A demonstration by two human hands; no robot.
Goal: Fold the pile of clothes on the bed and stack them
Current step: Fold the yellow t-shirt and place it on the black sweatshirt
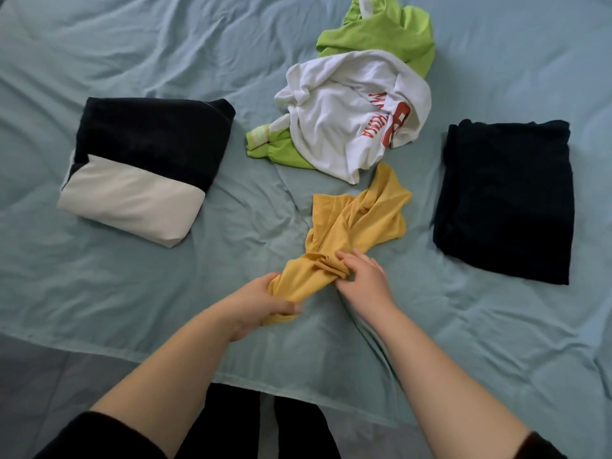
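- Your left hand (265, 299) has its fingers curled round the near end of the yellow garment (361, 213), with the cloth bunched in its grip close to the bed's near edge.
- Your right hand (362, 276) sits just beside it, a little farther up the same garment. Its fingers pinch a gathered knot of yellow fabric, and the back of the hand faces up.
- From the head view, the yellow garment lies twisted and unfolded on the light blue sheet (132, 44). It runs from your hands away toward the middle of the bed.
- Its far end touches or just overlaps the lower hem of a crumpled white shirt (337, 120) with red lettering; you cannot tell which from here.
- That white shirt lies partly on top of a lime green garment (381, 31), which shows both beyond it and at its near left corner.
- To your left, well apart from the loose heap, a folded dark and white garment (149, 154) rests flat on the sheet.
- To your right, a folded dark garment (503, 200) lies flat, also apart from the heap.
- Both of your forearms are bare, with dark sleeves at the bottom of the view.
- Your dark trousers (298, 425) show at the bed's near edge.
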